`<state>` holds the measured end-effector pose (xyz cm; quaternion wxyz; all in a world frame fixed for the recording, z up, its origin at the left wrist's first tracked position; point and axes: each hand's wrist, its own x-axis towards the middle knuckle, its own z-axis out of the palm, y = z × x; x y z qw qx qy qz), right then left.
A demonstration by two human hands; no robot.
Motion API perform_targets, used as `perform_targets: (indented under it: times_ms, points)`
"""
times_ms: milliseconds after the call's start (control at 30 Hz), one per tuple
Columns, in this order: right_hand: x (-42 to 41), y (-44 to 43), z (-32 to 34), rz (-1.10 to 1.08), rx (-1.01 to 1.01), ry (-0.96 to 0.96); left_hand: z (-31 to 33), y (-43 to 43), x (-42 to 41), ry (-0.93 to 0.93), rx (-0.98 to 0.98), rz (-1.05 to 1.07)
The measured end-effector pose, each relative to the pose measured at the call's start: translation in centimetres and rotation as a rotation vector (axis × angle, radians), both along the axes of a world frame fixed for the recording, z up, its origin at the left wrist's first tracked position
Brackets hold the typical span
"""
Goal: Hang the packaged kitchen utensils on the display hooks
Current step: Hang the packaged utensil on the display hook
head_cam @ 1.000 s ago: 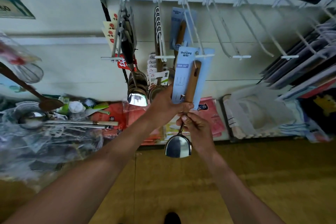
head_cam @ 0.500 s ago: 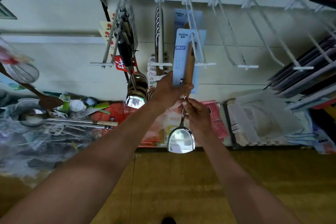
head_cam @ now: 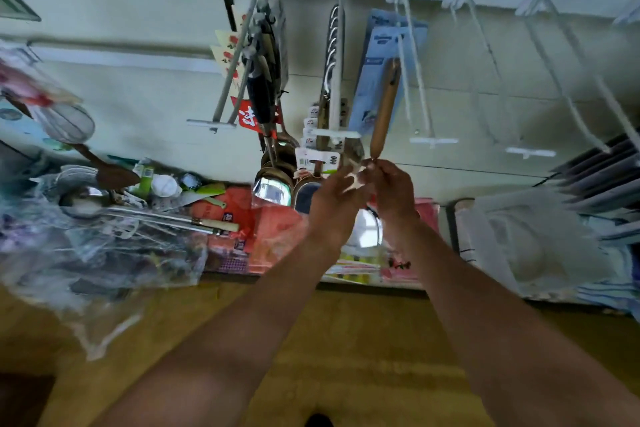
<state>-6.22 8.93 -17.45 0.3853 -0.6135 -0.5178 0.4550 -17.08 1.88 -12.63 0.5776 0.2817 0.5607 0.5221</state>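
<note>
Wooden-handled spatula (head_cam: 384, 107) on its blue card (head_cam: 374, 80) hangs upright on a white display hook (head_cam: 433, 141), steel blade lowermost.

Left hand (head_cam: 337, 198): bare; I see its back and knuckles, while the fingertips smear into a pale blur on my feed.
Right hand (head_cam: 393, 187): bare; the back and the knuckle row read fairly clearly.
Left forearm (head_cam: 242, 322): uncovered from the wrist down to the lower edge of my view; the wide lens swells it, broadest at the bottom.
Right forearm (head_cam: 502, 322): uncovered in the same way, slim at the wrist and thick where my view cuts it off.
Shoe (head_cam: 318, 421): a dark, rounded toe shows between the forearms; I cannot tell what kind.
</note>
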Motion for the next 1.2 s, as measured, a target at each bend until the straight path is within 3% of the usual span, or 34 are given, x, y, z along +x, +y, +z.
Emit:
perform_targets:
  times_ms: [133, 433, 533, 600, 700, 833, 1000, 1200]
  points:
    - [-0.8, 1.8, 0.1, 0.043, 0.032, -0.165, -2.3, -4.3, -3.5, 0.112, -0.071, -0.117]
    - [-2.3, 0.5, -1.3, -0.043, -0.201, -0.528, -5.3, -9.5, -14.9, 0.173, -0.16, 0.067]
    - [-5.0, -5.0, -2.7, 0.266, -0.386, -0.678, -6.3, -11.1, -18.9, 0.256, -0.182, 0.156]
    - [-8.4, -9.3, -3.5, 0.487, -0.495, -0.603, -6.6, -12.8, -21.9, 0.378, -0.191, 0.203]
    - [-16.5, -14.3, -4.0, 0.759, -0.26, -0.606, -6.2, -16.3, -27.7, 0.597, -0.189, 0.259]
    - [-29.8, -18.2, -2.3, 0.909, 0.057, -0.51, -6.1, -22.3, -37.2, 0.82, -0.196, 0.314]
    - [-45.5, -22.7, 1.0, 1.007, 0.468, -0.677, -5.2, -30.8, -48.8, 1.1, -0.244, 0.379]
    - [-59.8, -30.5, 1.9, 1.137, 0.688, -0.762, -3.7, -42.2, -60.4, 1.126, -0.369, 0.565]
